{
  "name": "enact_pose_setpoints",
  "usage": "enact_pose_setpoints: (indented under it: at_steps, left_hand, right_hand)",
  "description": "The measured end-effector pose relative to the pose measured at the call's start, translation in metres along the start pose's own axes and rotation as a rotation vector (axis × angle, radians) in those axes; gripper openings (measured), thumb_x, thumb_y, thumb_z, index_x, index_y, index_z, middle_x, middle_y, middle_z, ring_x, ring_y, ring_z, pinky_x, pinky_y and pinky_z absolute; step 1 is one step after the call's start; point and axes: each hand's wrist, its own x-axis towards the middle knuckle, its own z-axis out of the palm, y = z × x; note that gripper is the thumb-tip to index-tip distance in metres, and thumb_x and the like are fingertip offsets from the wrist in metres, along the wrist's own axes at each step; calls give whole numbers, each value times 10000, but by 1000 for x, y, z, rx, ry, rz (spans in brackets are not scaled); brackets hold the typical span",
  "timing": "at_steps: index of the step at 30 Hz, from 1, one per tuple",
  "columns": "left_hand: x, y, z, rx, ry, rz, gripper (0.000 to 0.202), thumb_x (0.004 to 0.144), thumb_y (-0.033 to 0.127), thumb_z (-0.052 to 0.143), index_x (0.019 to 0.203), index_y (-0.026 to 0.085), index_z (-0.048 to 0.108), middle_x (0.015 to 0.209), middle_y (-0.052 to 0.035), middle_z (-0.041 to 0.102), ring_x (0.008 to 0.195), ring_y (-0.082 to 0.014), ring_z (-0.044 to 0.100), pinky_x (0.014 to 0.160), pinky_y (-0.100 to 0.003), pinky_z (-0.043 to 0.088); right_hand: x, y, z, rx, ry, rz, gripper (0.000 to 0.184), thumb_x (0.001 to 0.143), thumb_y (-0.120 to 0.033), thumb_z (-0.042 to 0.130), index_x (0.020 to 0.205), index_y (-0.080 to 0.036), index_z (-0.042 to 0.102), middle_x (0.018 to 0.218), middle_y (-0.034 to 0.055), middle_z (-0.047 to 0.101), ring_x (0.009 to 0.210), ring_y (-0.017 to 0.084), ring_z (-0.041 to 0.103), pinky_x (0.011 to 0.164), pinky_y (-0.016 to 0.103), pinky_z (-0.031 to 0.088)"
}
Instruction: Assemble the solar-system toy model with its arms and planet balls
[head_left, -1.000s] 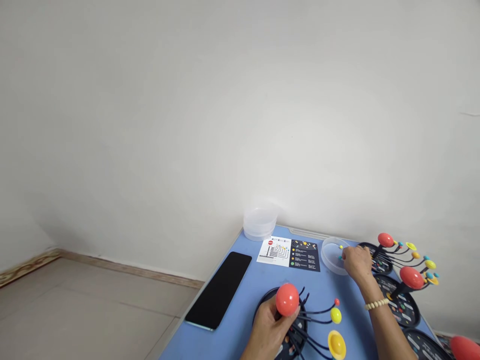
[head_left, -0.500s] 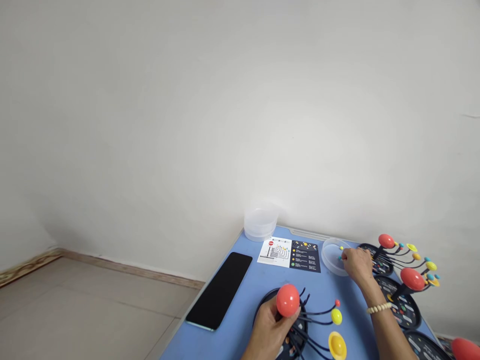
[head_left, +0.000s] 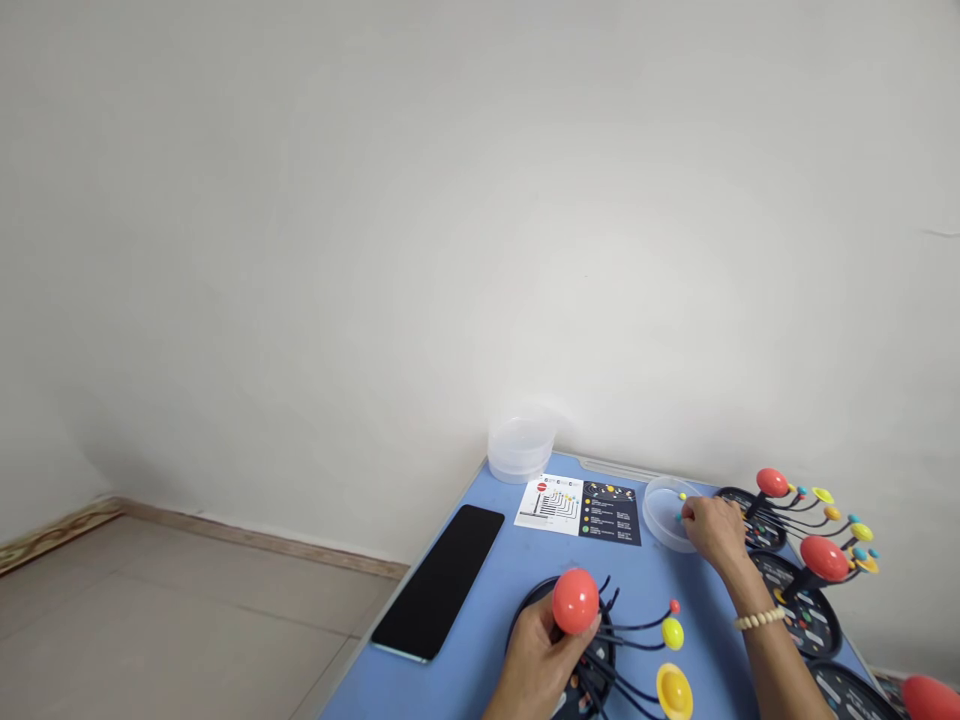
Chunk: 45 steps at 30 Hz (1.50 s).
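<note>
My left hand point(head_left: 541, 660) is wrapped around the post of a solar system model, just under its red ball point(head_left: 575, 601). The model's round black base point(head_left: 559, 590) rests on the table. Black curved arms fan out to the right, carrying a small red ball point(head_left: 674, 606), a yellow ball point(head_left: 673, 633) and a ringed orange-yellow planet point(head_left: 675, 691); a few arm tips are bare. My right hand point(head_left: 712, 525) reaches into a clear round dish point(head_left: 664, 515) with its fingers closed. Small yellow and blue balls lie by those fingertips, which are hidden from view.
Finished-looking models with red balls point(head_left: 824, 558) stand along the right side of the blue table point(head_left: 480, 580). An instruction sheet point(head_left: 577, 508) lies behind the left hand. A black phone point(head_left: 441, 580) is at the left edge, and stacked clear containers point(head_left: 520, 448) stand at the back corner.
</note>
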Motion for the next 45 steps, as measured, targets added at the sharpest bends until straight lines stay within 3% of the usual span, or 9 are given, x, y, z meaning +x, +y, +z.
enact_pose_setpoints:
  at_steps: [27,45]
  left_hand:
    - [2,-3,-2,-18,12,31,409,631,514,737,573,184,503,512,60,392,503,-110,375,483,-233,320]
    - [-1,1,0,-11,16,23,426,624,548,718,587,196,481,521,58,379,508,-116,372,464,-229,319]
  right_hand:
    - [0,2,5,15,7,-7,311,830,-142,458,866,-243,749,892,91,757,936,237,658,794,335,320]
    - [0,2,7,20,22,-7,313,825,-131,456,841,-244,748,876,94,758,929,243,661,794,342,314]
